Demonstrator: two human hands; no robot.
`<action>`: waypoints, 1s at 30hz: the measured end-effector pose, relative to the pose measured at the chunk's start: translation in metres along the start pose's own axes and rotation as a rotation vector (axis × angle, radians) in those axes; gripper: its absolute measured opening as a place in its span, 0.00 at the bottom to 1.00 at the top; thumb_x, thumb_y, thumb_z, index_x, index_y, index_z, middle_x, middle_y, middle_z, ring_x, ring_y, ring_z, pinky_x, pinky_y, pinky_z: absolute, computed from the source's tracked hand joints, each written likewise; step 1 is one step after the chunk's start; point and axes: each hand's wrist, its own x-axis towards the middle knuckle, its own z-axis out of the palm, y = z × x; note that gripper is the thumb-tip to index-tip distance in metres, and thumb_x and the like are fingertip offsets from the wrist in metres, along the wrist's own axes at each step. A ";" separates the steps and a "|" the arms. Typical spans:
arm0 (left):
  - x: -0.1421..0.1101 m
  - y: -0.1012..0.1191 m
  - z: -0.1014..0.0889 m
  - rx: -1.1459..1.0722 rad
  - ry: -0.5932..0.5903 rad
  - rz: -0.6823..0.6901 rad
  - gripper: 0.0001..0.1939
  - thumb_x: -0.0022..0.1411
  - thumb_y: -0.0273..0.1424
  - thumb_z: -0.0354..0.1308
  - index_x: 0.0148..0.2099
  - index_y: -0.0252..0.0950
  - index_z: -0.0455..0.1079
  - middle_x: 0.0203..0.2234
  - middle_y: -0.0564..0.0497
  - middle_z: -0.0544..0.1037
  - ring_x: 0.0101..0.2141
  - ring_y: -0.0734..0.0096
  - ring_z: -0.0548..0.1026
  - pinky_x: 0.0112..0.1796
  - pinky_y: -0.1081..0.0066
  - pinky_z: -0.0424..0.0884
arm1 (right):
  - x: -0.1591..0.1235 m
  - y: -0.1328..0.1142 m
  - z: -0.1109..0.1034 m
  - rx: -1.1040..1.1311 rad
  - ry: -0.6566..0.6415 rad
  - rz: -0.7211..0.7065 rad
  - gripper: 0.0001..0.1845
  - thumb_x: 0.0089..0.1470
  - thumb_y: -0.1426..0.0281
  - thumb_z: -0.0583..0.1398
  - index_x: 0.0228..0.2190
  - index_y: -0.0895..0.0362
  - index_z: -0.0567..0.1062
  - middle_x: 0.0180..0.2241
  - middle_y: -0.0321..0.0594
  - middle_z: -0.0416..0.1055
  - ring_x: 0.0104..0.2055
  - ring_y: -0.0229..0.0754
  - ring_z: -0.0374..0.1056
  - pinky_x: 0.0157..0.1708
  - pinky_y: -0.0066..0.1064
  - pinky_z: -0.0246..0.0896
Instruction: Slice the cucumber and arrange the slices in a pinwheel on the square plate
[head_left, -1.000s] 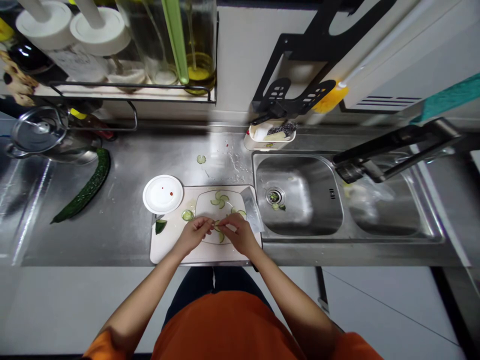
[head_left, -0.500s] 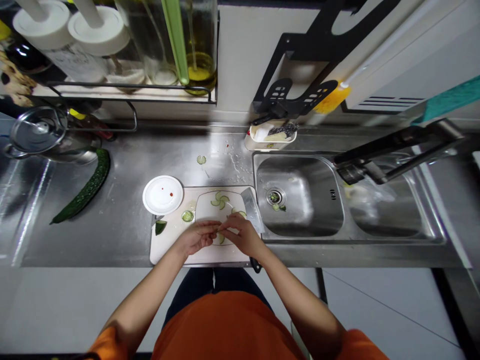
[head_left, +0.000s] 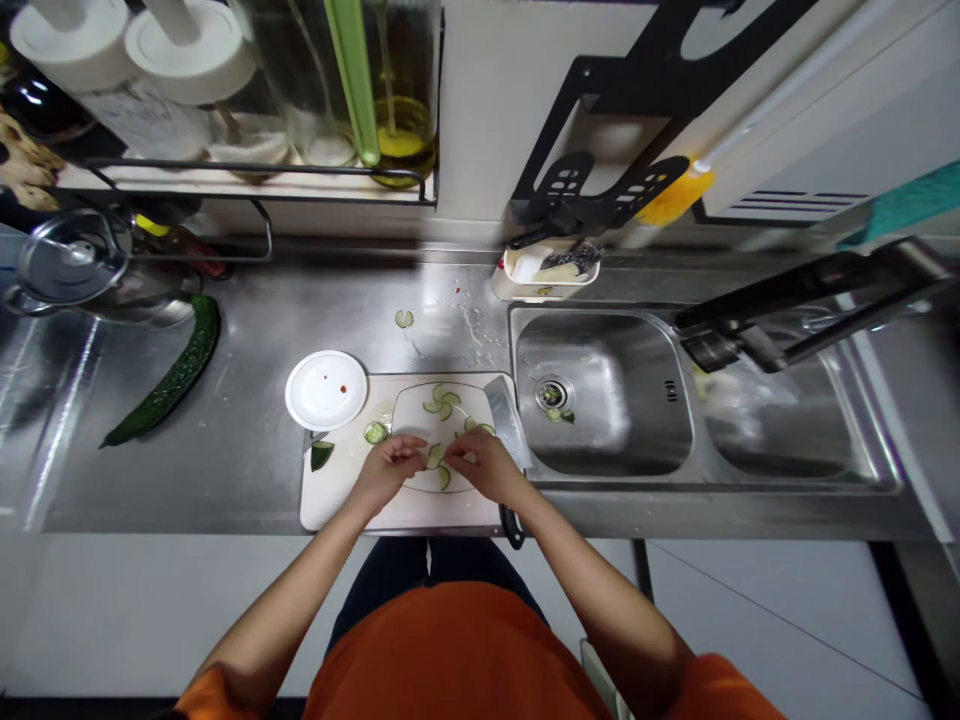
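My left hand and my right hand meet over the near part of a square white plate on a white cutting board. Both hands are closed, fingertips pinching at thin cucumber slices between them. More cucumber slices lie arranged at the plate's far side. A round cucumber piece and a dark green end piece lie on the board to the left. A cleaver rests along the board's right edge.
A small round white plate sits left of the board. A whole cucumber lies on the steel counter at left, near a pot lid. The sink is at right. One stray slice lies behind the board.
My hands have stayed over the near part of the plate, shifting slightly as they handle the slices. The camera has moved a little.
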 end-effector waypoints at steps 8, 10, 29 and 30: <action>-0.010 -0.023 0.008 0.556 0.123 0.295 0.10 0.58 0.32 0.55 0.41 0.37 0.73 0.24 0.53 0.73 0.26 0.73 0.70 0.30 0.74 0.65 | 0.005 -0.006 0.009 -0.444 -0.099 0.096 0.08 0.54 0.69 0.58 0.27 0.52 0.78 0.26 0.39 0.74 0.41 0.46 0.63 0.37 0.35 0.51; -0.013 -0.024 0.010 0.695 0.108 0.344 0.09 0.60 0.30 0.52 0.40 0.38 0.73 0.27 0.51 0.75 0.29 0.71 0.72 0.33 0.72 0.65 | 0.006 -0.007 0.013 -0.513 -0.127 0.104 0.10 0.56 0.70 0.57 0.26 0.53 0.78 0.28 0.40 0.75 0.43 0.47 0.63 0.38 0.37 0.50; -0.012 -0.028 0.017 1.009 0.107 0.348 0.09 0.62 0.27 0.51 0.40 0.38 0.71 0.33 0.48 0.76 0.37 0.66 0.73 0.39 0.70 0.64 | 0.007 0.011 0.032 -0.642 -0.092 -0.002 0.09 0.57 0.71 0.56 0.28 0.54 0.75 0.31 0.41 0.75 0.47 0.50 0.60 0.40 0.40 0.46; -0.012 -0.029 0.017 1.015 0.107 0.350 0.09 0.62 0.27 0.51 0.40 0.38 0.71 0.33 0.48 0.75 0.37 0.66 0.73 0.39 0.70 0.64 | 0.007 0.011 0.033 -0.644 -0.092 -0.003 0.09 0.57 0.72 0.56 0.29 0.54 0.75 0.31 0.41 0.75 0.47 0.50 0.60 0.40 0.40 0.46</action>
